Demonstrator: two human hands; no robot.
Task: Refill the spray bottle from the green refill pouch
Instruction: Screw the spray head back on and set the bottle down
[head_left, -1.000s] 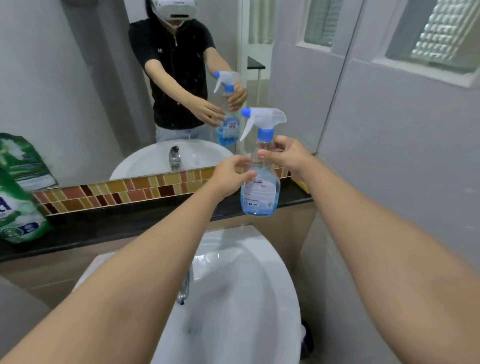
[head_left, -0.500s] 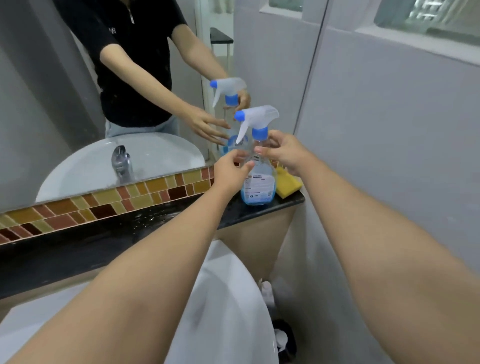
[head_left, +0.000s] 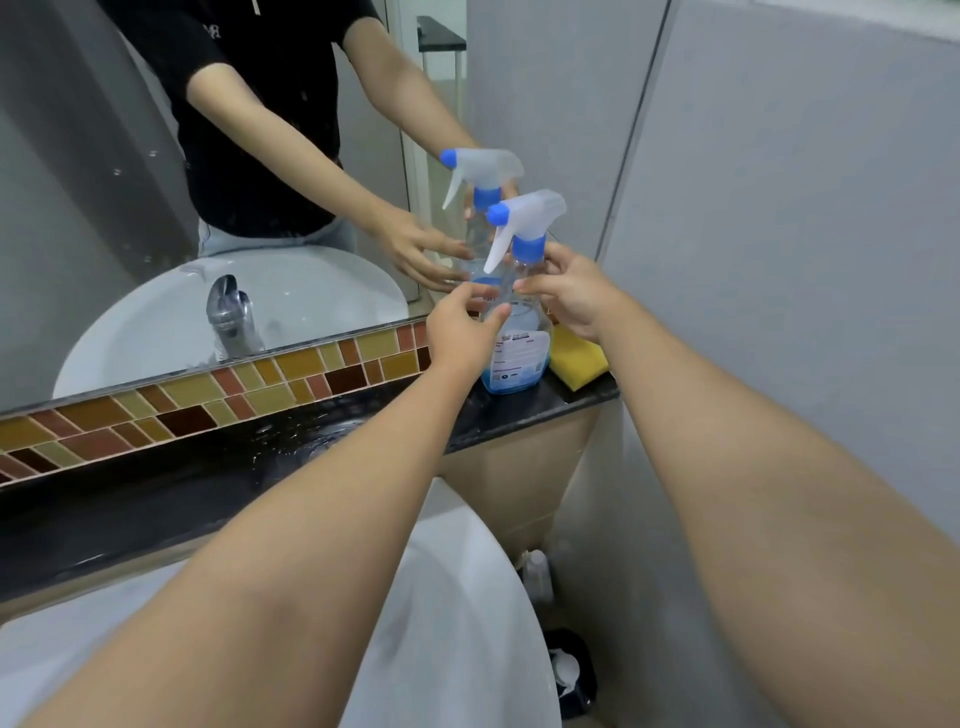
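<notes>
Head view: spray bottle (head_left: 517, 340) upright on far-right desk (head_left: 582, 397) ledge, beside yellow sponge (head_left: 579, 358). Left hand (head_left: 460, 332) & right hand (head_left: 571, 296) apart, fingers loosely on bottle's shoulders, prob. steadying; firm clamp unclear. Green pouch out of view.

Both forearms are bare down to the left hand (head_left: 460, 332) and right hand (head_left: 574, 296), while the mirror (head_left: 78, 171) at the upper left of the frame reflects a black short-sleeved top and light trousers.
</notes>
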